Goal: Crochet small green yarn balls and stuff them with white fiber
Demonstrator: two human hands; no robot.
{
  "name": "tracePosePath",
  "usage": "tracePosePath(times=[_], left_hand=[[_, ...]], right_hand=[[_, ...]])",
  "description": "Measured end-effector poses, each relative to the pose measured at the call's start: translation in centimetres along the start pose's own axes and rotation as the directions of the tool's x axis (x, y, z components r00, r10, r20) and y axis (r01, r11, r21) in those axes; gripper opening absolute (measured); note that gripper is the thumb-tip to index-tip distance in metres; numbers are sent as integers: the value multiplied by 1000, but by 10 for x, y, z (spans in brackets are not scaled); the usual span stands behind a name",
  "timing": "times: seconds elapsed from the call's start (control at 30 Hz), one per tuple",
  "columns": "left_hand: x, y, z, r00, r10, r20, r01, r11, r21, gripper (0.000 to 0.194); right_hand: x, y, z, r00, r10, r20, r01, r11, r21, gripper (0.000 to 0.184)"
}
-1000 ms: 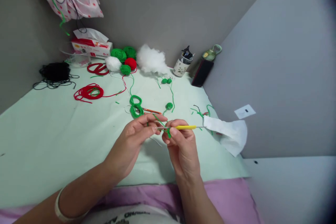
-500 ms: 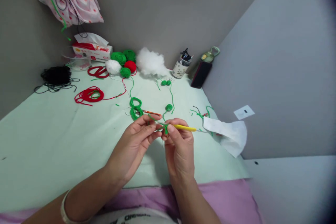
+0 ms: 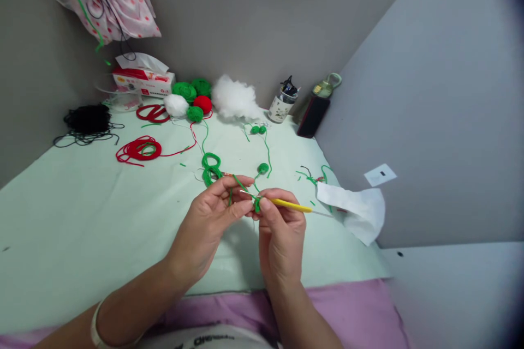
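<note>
My right hand [image 3: 283, 229] is closed round a crochet hook [image 3: 291, 205] with a yellow handle; its metal tip points left. Just under the hook hangs a small piece of green crochet work [image 3: 257, 205], pinched between the fingertips of both hands. My left hand [image 3: 213, 215] is closed on the work's left side, with green yarn [image 3: 238, 182] running over its raised forefinger to the hook. Beyond the left hand lies a coil of green yarn [image 3: 212, 161], next to an orange tool partly hidden by the fingers. A small green crocheted ball [image 3: 262, 168] rests behind the hands.
Yarn balls [image 3: 184, 90], white stuffing [image 3: 235, 98], a tissue box [image 3: 145, 83] and a pen cup [image 3: 282, 104] line the wall. Red scissors [image 3: 153, 113], red yarn [image 3: 139, 149] and black yarn [image 3: 87, 118] lie left. White paper [image 3: 356, 204] and yarn scraps [image 3: 315, 179] lie right.
The yellow hook has tilted, its handle end moving right and down, and its tip now shows bare beside the yarn. My left thumb has shifted right, toward the green work.
</note>
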State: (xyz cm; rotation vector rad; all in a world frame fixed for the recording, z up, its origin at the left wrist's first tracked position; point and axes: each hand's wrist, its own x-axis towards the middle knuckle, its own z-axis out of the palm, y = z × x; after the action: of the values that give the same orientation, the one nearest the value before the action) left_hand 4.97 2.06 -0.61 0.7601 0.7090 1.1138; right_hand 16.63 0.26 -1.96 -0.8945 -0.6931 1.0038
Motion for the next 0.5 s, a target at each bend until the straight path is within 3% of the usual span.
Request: tracePosePath(times=[0.17,0.5], left_hand=[[-3,-7,1,997,73,-19,-72,996,55,27],[-4,-11,7,1000,10,-2,-10,1000,-15,29]], right_hand=[[-1,5,-2,998,-27,-50,25,999,-38,10],[-5,9,1,960,-277,-30,270,952,-145,12]])
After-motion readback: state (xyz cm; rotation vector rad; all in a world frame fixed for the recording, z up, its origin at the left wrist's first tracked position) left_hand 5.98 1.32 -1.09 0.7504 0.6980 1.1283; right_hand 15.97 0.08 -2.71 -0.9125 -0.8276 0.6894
